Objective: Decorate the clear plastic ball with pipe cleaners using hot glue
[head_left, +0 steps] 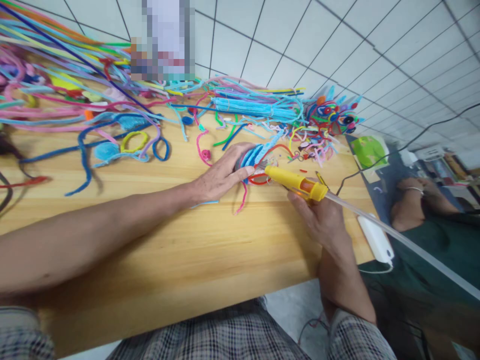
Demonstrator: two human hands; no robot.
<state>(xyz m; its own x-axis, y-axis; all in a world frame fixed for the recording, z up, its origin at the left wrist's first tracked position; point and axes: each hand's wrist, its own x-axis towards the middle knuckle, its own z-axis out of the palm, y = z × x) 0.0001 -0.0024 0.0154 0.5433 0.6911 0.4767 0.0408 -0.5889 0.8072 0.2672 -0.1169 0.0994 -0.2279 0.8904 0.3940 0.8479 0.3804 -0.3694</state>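
Leftmost on the pale wooden table lies a fuzzy yellow pipe-cleaner ring; right of it, the left hand is closed around a rounded piece wrapped in light-blue fuzzy strands, thumb along its near side; the piece sits just beyond the nozzle of a yellow plastic glue gun, whose long axis slants from upper left to lower right; whether they touch, I cannot tell; the right hand is clamped on the gun from below, fingers partly hidden; a translucent rod trails from its rear, rightward.
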